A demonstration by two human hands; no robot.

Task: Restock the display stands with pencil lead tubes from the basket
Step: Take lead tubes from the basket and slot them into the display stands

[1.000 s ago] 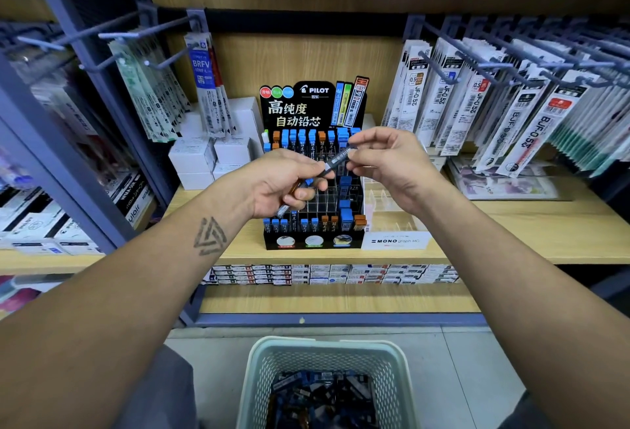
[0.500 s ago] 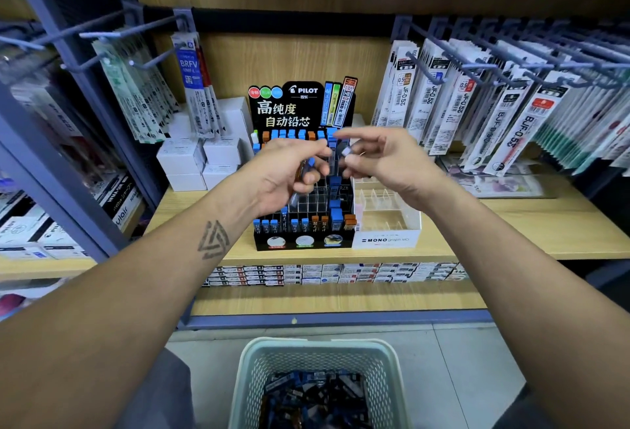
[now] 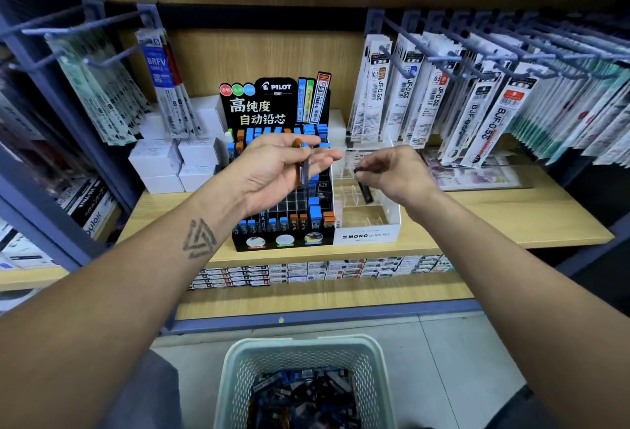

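Head view: right hand [image 3: 397, 173] pinches dark lead tube [image 3: 364, 188] near upright, top tilted left.

- The white stand [image 3: 366, 234] has open slots at its front, reachable from above.
- The black stand [image 3: 283, 241] has bare cells mid-grid, hemmed in by upright tubes [image 3: 315, 212].
- Hanging refill packs [image 3: 484, 115] overhang the shelf [image 3: 477, 220] on the right.
- White boxes [image 3: 170, 162] block the left.
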